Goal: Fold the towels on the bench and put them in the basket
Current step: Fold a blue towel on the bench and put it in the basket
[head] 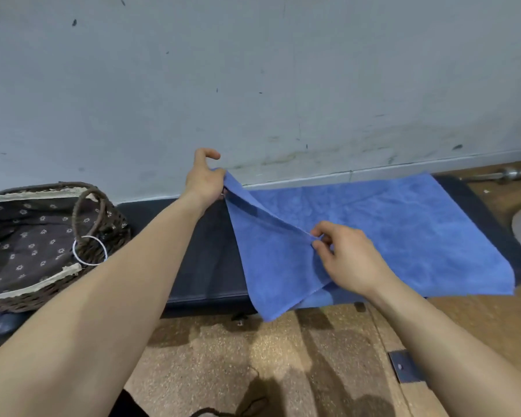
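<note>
Grey wall (253, 70) at the back, with a navy padded bench (205, 260) running left-right along its foot.

Blue towel (388, 224) covers the right part of the bench. It's one layer and mostly flat, with its long axis along the bench. The near edge hangs over the front.

Wicker basket (109, 230) with a dark floral liner sits on the bench's left end, well apart from the towel, with bare padding between them. I can't see any towel in it.

My grip is on the towel's left short edge:
- **Left hand (203, 182):** pinches the far-left corner, up by the wall and raised off the pad. The index finger is hooked free above it.
- **Right hand (349, 260):** pinches the same edge nearer me, thumb against fingertips. The rest of the fingers are loosely curled.

The edge is taut between the two pinches and lifted. The cloth below my right hand sags toward the floor.

What matters for the next move: all the towel's length lies to the right of both grips, away from the basket. My judgement is the first fold carries this edge rightward along the long axis to the far short edge.

The left hand is nearer the basket, so it probably does the drop-off later. The risk is the overhanging near edge dragging and skewing the fold.
</note>
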The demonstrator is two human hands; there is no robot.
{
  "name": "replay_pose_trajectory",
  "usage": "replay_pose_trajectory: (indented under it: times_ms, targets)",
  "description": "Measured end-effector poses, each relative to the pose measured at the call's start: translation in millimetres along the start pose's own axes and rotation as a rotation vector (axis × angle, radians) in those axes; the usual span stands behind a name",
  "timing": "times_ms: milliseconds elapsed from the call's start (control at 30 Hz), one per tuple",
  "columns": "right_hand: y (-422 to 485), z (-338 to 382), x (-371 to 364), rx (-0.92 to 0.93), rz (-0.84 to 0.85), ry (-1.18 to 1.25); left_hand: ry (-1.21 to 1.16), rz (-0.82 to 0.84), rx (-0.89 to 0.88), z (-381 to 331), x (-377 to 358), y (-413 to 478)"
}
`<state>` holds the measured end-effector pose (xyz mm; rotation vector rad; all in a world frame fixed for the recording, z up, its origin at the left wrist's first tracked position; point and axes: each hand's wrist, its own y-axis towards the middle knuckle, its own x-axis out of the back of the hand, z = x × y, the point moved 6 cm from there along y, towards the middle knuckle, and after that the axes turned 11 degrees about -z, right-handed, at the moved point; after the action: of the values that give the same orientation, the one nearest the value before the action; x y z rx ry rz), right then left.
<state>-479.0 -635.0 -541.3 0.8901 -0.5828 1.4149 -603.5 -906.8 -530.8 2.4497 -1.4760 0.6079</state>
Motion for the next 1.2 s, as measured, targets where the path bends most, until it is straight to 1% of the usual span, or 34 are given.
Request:
replay_pose_trajectory:
  times_ms: [100,233,300,367,467,567,700,767,867,933,1033,1133,1200]
  targets:
    - [-1,-41,35,-0.104,-0.085,-0.01,-0.049,0.109,-0.033,-31,-36,-10]
    - [-11,-96,74,-0.284,-0.132,-0.03,-0.094,0.283,-0.057,-77,-95,-35]
    - [-17,-115,93,-0.359,-0.157,-0.038,-0.063,0.38,-0.107,-99,-127,-51]
    - [-23,-133,109,-0.42,-0.179,-0.052,-0.023,0.432,-0.192,-120,-159,-67]
    - [-33,-159,128,-0.531,-0.176,-0.091,-0.037,0.416,-0.309,-150,-202,-83]
    - [-43,-181,149,-0.635,-0.195,-0.129,-0.069,0.389,-0.368,-174,-244,-92]
    - [-55,-208,169,-0.756,-0.222,-0.153,-0.009,0.353,-0.491,-196,-297,-99]
    - [-61,-219,172,-0.8,-0.216,-0.154,0.039,0.362,-0.544,-199,-323,-104]
    - [-67,-229,170,-0.824,-0.183,-0.205,0.162,0.408,-0.591,-189,-358,-111]
    - [-67,-232,168,-0.8,-0.172,-0.269,0.233,0.423,-0.601,-176,-379,-111]
    - [-62,-232,163,-0.75,-0.176,-0.291,0.346,0.47,-0.564,-152,-404,-108]
    - [-57,-229,159,-0.738,-0.139,-0.291,0.385,0.559,-0.509,-135,-421,-109]
    - [-52,-226,158,-0.729,-0.126,-0.299,0.342,0.525,-0.5,-137,-420,-110]
